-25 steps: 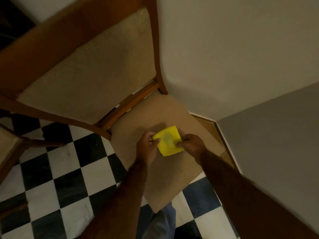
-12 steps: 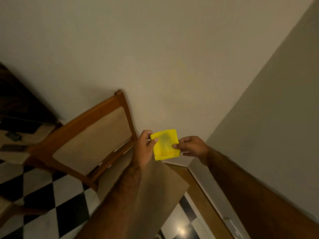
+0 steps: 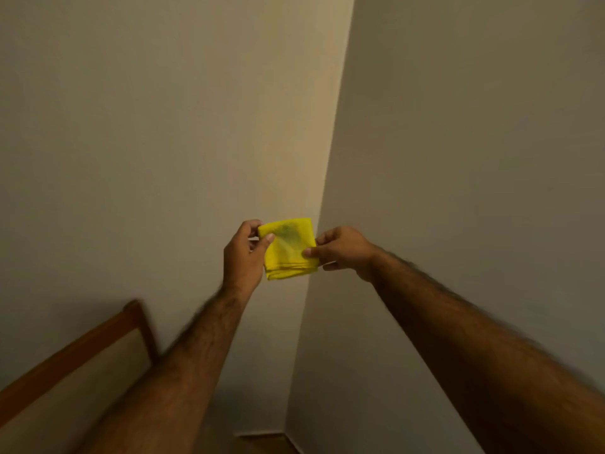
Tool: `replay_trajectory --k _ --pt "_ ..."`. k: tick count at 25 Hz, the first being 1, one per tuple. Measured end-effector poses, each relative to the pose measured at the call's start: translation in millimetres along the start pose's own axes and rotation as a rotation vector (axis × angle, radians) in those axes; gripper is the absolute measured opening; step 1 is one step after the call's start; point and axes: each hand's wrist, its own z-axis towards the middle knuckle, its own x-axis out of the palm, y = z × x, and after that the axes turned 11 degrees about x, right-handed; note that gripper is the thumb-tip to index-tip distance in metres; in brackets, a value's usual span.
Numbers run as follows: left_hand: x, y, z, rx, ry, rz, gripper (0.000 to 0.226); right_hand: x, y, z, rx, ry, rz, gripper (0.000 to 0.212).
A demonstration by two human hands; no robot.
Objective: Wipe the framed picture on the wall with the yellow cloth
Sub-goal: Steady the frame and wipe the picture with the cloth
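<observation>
A folded yellow cloth (image 3: 289,248) with a darker smudge near its top is held up in front of the wall corner. My left hand (image 3: 244,255) pinches its upper left edge between thumb and fingers. My right hand (image 3: 343,252) pinches its right edge. Both forearms reach up from the bottom of the view. No framed picture is in view.
Two plain beige walls meet at a corner (image 3: 330,178) right behind the cloth. A wooden chair back (image 3: 82,358) with a cream panel shows at the lower left. A strip of brown floor (image 3: 262,444) lies at the bottom of the corner.
My view has swung upward from the chair seat and checkered floor to the bare wall corner. Both hands have risen with the cloth, still holding it by its two sides.
</observation>
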Motion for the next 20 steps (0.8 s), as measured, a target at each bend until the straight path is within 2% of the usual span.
replay_trajectory --k 2,6,11,16,17,18,20 --pt "18 -43 22 0.074 -0.013 -0.021 0.021 -36 27 -27 -0.043 -0.070 -0.032 0.037" --pt "56 -136 64 0.213 -0.020 -0.079 0.021 -111 74 -90 -0.125 -0.202 -0.022 0.023" --pt "106 -243 100 0.412 -0.056 -0.134 0.017 -189 118 -168 -0.195 -0.398 -0.041 0.038" --pt "147 -372 142 0.590 -0.114 -0.252 0.019 -267 167 -256 -0.345 -0.637 -0.069 0.036" --pt "150 -394 151 0.615 -0.129 -0.282 0.020 -280 174 -272 -0.407 -0.721 -0.103 0.033" --pt "154 -420 163 0.633 -0.142 -0.327 0.021 -296 182 -294 -0.483 -0.885 -0.185 0.032" --pt "158 -467 188 0.642 -0.163 -0.423 0.024 -331 194 -339 -0.613 -1.327 -0.412 0.038"
